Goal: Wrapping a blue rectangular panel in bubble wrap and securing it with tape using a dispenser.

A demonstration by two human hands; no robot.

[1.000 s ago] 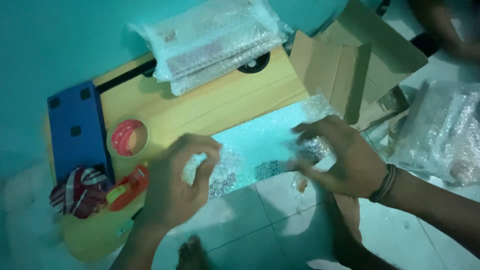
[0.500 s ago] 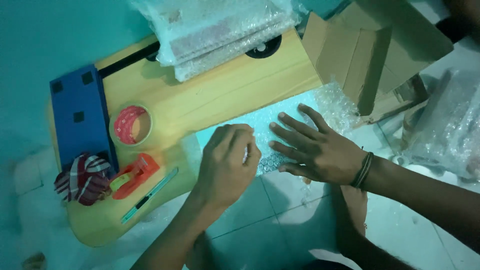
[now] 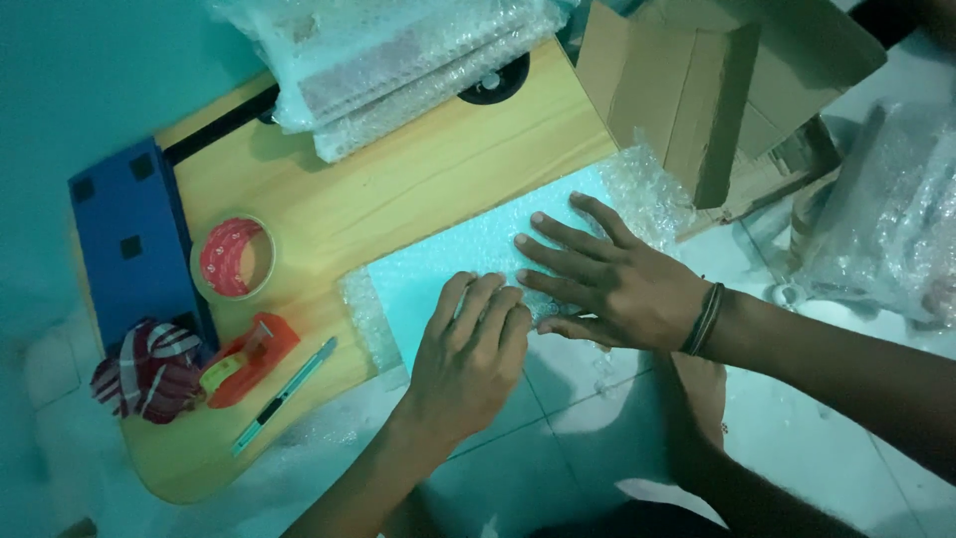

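Right now a flat sheet of bubble wrap [image 3: 468, 254] lies at the near edge of the wooden tabletop [image 3: 418, 179], part of it hanging past that edge over the tiled floor [image 3: 558, 438], and one crumpled end bunches up toward the tabletop's right corner. Both hands lie palm-down on it. The left hand [image 3: 468, 364] has its fingers held together and flat, pressing the sheet at the near edge, gripping nothing. The right hand [image 3: 607, 279] has its fingers spread wide over the sheet just beside the left, also flat and holding nothing, and a dark band circles its wrist. The two hands lie close; I cannot tell if they touch. Left of the sheet, a roll of red tape [image 3: 232, 259] sits on the wood. Nearer the left near corner are an orange tape dispenser [image 3: 247, 359] and a slim utility knife [image 3: 284, 397], the knife just beside the dispenser. A red, white and dark striped cloth [image 3: 149, 369] is bundled at the left edge, touching a blue board [image 3: 124, 239] that runs along that side. Over the far edge rests a stack of bubble-wrapped packs [image 3: 398, 55]. Off the right corner stands an open cardboard box [image 3: 717, 90], and farther right on the floor lie more clear wrapped bundles [image 3: 886, 229].
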